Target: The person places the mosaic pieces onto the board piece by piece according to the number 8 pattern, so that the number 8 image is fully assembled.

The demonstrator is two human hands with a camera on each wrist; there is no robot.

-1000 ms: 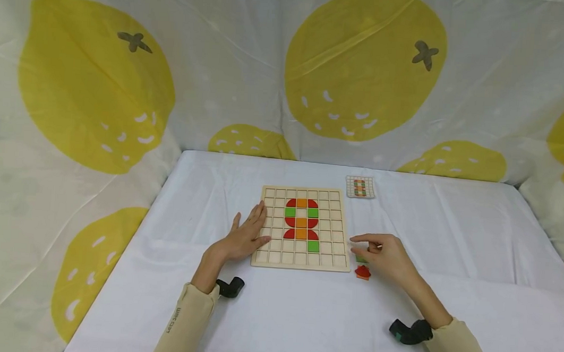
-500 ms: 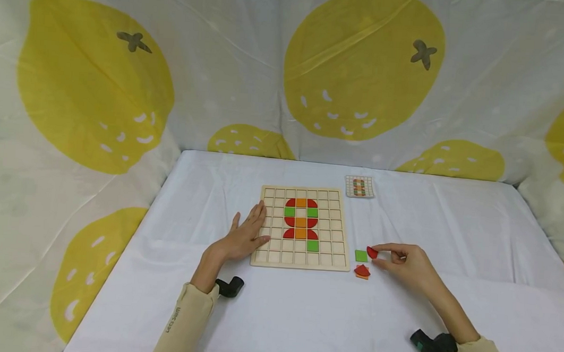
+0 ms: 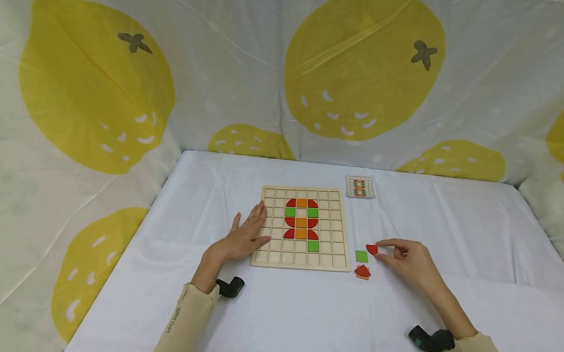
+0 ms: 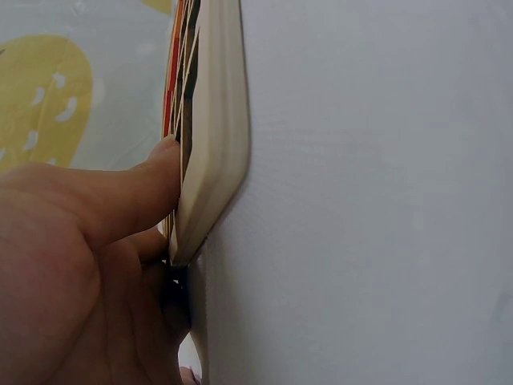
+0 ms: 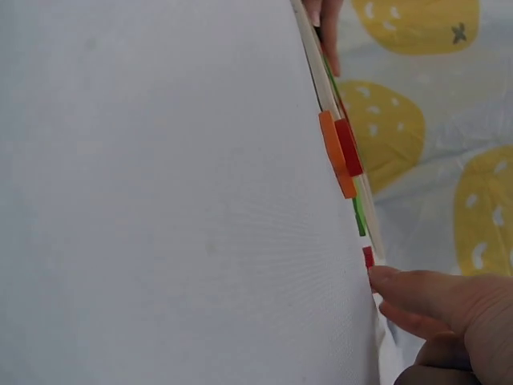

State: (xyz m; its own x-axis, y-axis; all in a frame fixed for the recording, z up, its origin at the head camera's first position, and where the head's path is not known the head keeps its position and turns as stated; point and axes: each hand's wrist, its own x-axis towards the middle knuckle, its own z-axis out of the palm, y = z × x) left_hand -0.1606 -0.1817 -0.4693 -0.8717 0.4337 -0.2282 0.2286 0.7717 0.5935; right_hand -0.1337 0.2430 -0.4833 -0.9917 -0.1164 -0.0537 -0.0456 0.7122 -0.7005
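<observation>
A wooden grid board lies on the white-covered table with orange, red and green pieces set in its squares. My left hand rests on the board's left edge, fingers fairly straight. The left wrist view shows its thumb on the board's top near the corner. To the right of the board, my right hand pinches a red quarter-round tile between thumb and forefinger, low at the table. Just left of that tile lies a green square tile. The right wrist view also shows the red tile at the fingertips.
Nearer me than the green tile, another red quarter-round tile lies on an orange tile. A small pattern card sits behind the board to the right. A lemon-print cloth hangs behind the table.
My right hand has drawn right from the board's edge, uncovering the green tile, and now pinches a red quarter-round tile, which has turned slightly. My left hand has stayed put.
</observation>
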